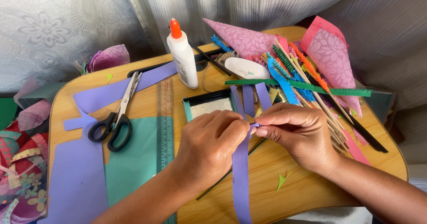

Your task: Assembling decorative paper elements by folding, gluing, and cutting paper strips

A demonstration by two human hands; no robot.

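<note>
Purple paper strip (241,179) runs from near edge up btwn both hands. Left hand (213,139) & right hand (299,135) pinch its top end, fingertips meeting. Looks early: end just being folded or rolled, rest of strip untouched. Left of left hand: ruler (165,126), scissors (116,117). Beyond: glue bottle (183,57). Fringed sticks (307,88) crowd behind right hand.

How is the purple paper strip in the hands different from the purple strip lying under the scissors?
The held strip is narrow and pinched at its top end between the left hand and right hand; the strip under the scissors is wider and lies flat, untouched. The held strip runs toward the person; the other runs slantwise beneath the scissors. Both are the same purple.
</note>
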